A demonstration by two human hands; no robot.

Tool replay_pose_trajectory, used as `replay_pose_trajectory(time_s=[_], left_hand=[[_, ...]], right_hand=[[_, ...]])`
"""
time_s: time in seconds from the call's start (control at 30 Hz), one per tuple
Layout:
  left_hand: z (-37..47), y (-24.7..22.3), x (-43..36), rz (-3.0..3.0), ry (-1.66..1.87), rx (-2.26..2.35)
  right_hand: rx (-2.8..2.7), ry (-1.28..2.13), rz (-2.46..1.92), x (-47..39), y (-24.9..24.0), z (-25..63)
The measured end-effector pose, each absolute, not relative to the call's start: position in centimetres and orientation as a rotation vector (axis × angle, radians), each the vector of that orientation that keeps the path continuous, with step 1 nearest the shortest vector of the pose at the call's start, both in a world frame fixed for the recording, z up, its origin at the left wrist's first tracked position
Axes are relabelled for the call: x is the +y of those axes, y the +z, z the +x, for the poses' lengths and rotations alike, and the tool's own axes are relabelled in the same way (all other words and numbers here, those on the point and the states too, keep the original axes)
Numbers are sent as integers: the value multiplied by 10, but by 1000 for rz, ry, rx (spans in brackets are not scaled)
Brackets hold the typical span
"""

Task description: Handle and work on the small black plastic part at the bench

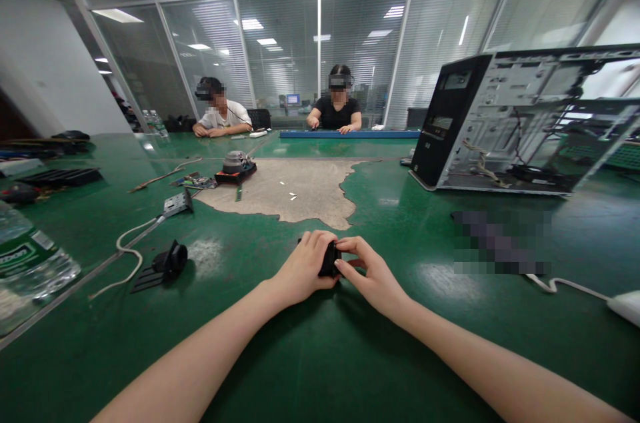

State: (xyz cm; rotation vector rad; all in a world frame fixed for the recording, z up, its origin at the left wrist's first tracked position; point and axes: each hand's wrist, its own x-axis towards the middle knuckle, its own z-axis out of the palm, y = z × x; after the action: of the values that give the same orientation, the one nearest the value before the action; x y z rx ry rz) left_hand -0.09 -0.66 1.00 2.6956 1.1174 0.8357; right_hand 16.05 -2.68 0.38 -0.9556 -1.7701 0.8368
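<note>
My left hand (309,264) is wrapped over a small dark block-like part (329,260), gripping it just above the green tabletop. From the other side, the thumb and fingers of my right hand (367,270) pinch the part's right edge. Much of the part is covered by my fingers, so its exact kind does not show. Left of my hands lies a black plastic piece with a round funnel and a slotted plate (167,263). Beyond my fingertips the table's green covering (395,316) gives way to a torn-edged bare grey-beige patch (300,186).
An opened computer case (465,123) stands at the right. A cooler with a fan (237,166), a metal bracket (177,203), a cable (127,246) and a water bottle (35,256) are to the left. Two people sit across the table, behind a blue bar (350,134).
</note>
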Motion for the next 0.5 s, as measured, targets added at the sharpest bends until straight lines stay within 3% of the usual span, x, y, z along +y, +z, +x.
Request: replay_pose_trajectory(time_s=[0.37,0.5], left_hand=[[0,8,-5,2695,834,1118],[-1,8,-5,2701,830,1113]], right_hand=[[-1742,1043,-974,-28,6,160],[-1762,915,-938,-28,5,160]])
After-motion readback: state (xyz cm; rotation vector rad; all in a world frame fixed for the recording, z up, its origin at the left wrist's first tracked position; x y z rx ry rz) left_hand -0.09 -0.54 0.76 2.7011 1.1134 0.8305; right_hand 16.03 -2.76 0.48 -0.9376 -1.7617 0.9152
